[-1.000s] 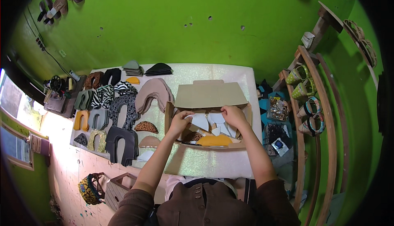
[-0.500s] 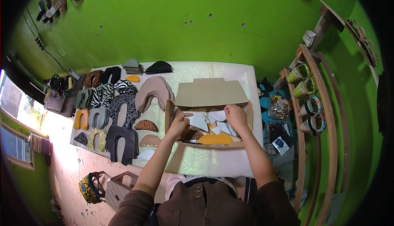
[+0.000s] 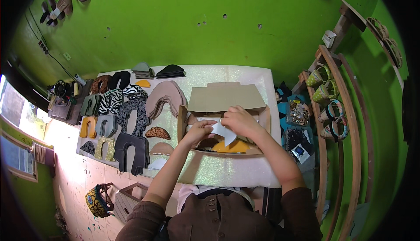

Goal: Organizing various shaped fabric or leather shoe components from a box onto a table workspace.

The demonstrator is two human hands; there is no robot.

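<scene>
An open cardboard box (image 3: 227, 97) lies on the table in front of me, its lid flap folded back. Over it, my left hand (image 3: 200, 133) pinches a white cut-out piece (image 3: 225, 135) with a pointed lower end. The fingertips of my right hand (image 3: 239, 121) are closed at the upper edge of that piece, and the back of the hand hides part of the box. Inside the box are a mustard-yellow piece (image 3: 234, 147) and a dark brown piece (image 3: 208, 143). Other contents are covered by my hands.
Left of the box lie stacks of curved pieces: beige (image 3: 165, 96), black (image 3: 131, 151), zebra-patterned (image 3: 110, 102), and a leopard-print half-round (image 3: 158, 133). A sewing machine (image 3: 61, 90) stands at the far left. On the right are a wooden rack (image 3: 339, 109) with sandals and a bin (image 3: 299, 112).
My right hand has moved left across the box to meet my left hand. The left hand has shifted slightly right, and the white piece is now lifted between them.
</scene>
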